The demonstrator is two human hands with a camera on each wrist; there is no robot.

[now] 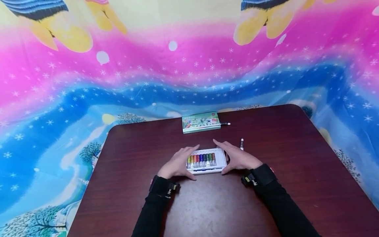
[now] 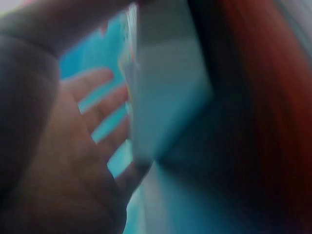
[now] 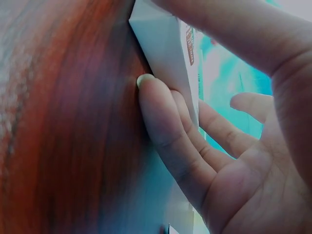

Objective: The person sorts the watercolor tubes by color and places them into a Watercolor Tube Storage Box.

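A white tray of small paint tubes (image 1: 219, 158) lies on the table in the head view, its coloured tubes in a row and a thin blue stick along its near side. My left hand (image 1: 178, 162) is spread around the tray's left end, thumb near the front edge, fingers toward the back. At the other end, my right hand (image 1: 240, 157) has its thumb by the near corner and its index finger reaching past the far edge. The right wrist view shows the lower fingers (image 3: 163, 112) resting against the tray's white side. Blur hides the left hand's exact contact.
Behind the tray, a green illustrated box (image 1: 199, 122) sits by the table's far edge, with a slim stick with a dark, white-tipped end (image 1: 225, 123) lying across it. A small white-and-dark tube (image 1: 241, 144) lies beyond the right hand. A printed cloth (image 1: 177, 72) hangs behind the table.
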